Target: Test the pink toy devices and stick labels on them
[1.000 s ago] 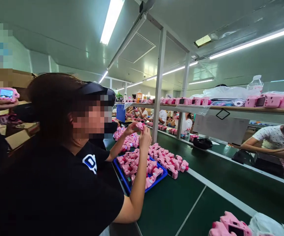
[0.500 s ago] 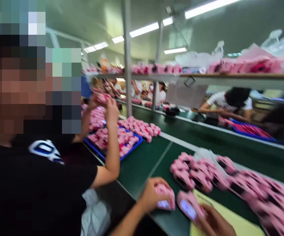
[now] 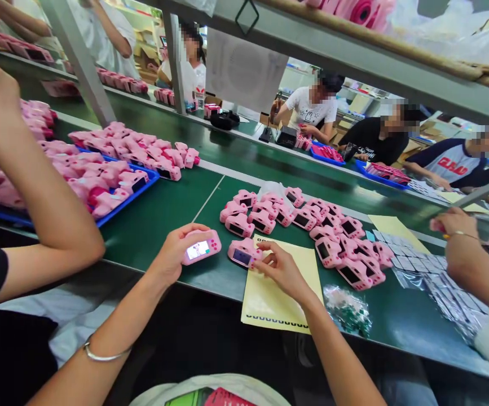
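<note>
My left hand (image 3: 170, 252) is wrapped round a pink toy camera (image 3: 207, 248), whose lit screen shows a small picture and faces up. A second pink toy camera (image 3: 239, 253), its screen dim and bluish, is at the left edge of a yellow sheet (image 3: 284, 293). Its right end is between the thumb and fingers of my right hand (image 3: 278, 267). Just beyond both hands lies a group of pink toy cameras (image 3: 262, 221) with dark screens, which runs on to the right in a heap (image 3: 349, 259).
A blue tray (image 3: 149, 179) full of pink cameras stands left, behind a co-worker's arm (image 3: 53, 197). Another person's hand (image 3: 459, 225) is at right, near wrapped flat parts (image 3: 451, 293). A small bag (image 3: 348, 310) lies by the sheet. A shelf (image 3: 354, 51) crosses above.
My view has swung right and down, so the neighbour on the left shows mostly as an arm. Both hands still have a pink camera each; the right one's screen looks dimmer.
</note>
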A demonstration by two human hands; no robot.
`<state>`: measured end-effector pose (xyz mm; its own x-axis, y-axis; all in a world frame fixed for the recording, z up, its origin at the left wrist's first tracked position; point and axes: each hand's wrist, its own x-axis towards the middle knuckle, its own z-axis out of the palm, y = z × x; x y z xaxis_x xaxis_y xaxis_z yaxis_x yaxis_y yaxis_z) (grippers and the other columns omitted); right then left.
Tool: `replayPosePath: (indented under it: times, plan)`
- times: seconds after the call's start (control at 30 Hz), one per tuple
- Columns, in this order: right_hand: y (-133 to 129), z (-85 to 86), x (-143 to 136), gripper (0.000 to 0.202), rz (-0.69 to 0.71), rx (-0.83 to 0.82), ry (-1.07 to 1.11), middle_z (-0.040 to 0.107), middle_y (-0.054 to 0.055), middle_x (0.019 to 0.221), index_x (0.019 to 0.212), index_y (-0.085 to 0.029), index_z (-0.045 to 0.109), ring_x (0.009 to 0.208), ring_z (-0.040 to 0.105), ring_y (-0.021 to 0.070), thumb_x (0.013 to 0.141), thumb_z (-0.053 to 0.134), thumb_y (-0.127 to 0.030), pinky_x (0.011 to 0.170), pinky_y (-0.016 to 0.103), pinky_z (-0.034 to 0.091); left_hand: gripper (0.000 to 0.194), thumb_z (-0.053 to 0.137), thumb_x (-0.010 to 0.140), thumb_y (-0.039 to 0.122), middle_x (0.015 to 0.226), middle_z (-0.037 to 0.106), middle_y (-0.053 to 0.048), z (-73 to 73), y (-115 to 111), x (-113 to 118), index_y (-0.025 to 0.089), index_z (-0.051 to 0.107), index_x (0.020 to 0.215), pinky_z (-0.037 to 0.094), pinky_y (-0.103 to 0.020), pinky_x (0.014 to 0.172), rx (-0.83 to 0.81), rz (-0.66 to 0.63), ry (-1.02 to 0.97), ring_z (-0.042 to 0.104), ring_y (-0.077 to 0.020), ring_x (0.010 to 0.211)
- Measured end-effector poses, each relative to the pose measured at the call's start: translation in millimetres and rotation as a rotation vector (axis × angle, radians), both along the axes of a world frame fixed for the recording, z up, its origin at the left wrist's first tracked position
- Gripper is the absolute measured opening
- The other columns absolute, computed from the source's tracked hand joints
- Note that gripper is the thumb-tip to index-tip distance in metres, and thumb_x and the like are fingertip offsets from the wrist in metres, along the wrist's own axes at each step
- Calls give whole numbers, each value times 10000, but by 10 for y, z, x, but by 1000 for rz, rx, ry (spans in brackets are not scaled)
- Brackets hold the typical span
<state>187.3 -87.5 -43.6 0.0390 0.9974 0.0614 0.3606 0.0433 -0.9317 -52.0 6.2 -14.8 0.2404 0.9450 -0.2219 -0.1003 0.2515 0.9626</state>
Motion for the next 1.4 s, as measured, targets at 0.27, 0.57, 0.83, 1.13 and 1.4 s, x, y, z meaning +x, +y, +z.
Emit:
replayPosePath:
  times: [0.27, 0.57, 0.83, 1.13, 1.4]
  plan:
    - [187, -148, 473, 221, -363, -74, -254, 680, 77, 794, 891, -135, 661, 635, 604, 177, 839, 539, -312, 601, 296, 469, 272, 813, 649, 188, 941, 677, -36, 93, -267, -64, 193, 687, 889, 635, -480, 724, -280, 182, -255, 673, -243, 885]
    - [437, -172, 326, 104, -394, -110, -520, 665, 62, 830, 793, -172, 657, 769, 579, 189, 836, 563, -183, 671, 284, 373, 566, 874, 626, 194, 1046, 656, -24, 68, -600, 55, 232, 620, 1130, 592, -223, 773, -275, -175, -68, 634, -152, 902]
    - [168, 23, 176, 118, -408, 44, -421, 595, 64, 913, 900, -174, 543, 822, 557, 180, 939, 450, -236, 726, 287, 417, 709, 902, 544, 163, 1071, 642, -27, 135, -668, 51, 243, 575, 1167, 524, -272, 851, -219, -360, -51, 616, -182, 968]
    - [-295, 612, -608, 103, 76, 249, -366, 564, 25, 896, 912, -201, 521, 743, 547, 160, 971, 445, -237, 673, 284, 417, 562, 846, 546, 132, 993, 646, 1, 293, -773, 223, 208, 599, 1045, 465, -250, 817, -106, -451, -36, 597, -182, 964]
    - [-283, 532, -583, 96, 58, 243, -341, 571, 31, 905, 910, -200, 524, 763, 558, 167, 965, 446, -216, 691, 288, 441, 514, 799, 556, 101, 916, 629, 19, 402, -825, 283, 194, 572, 1008, 455, -225, 709, -60, -461, 18, 585, -153, 827]
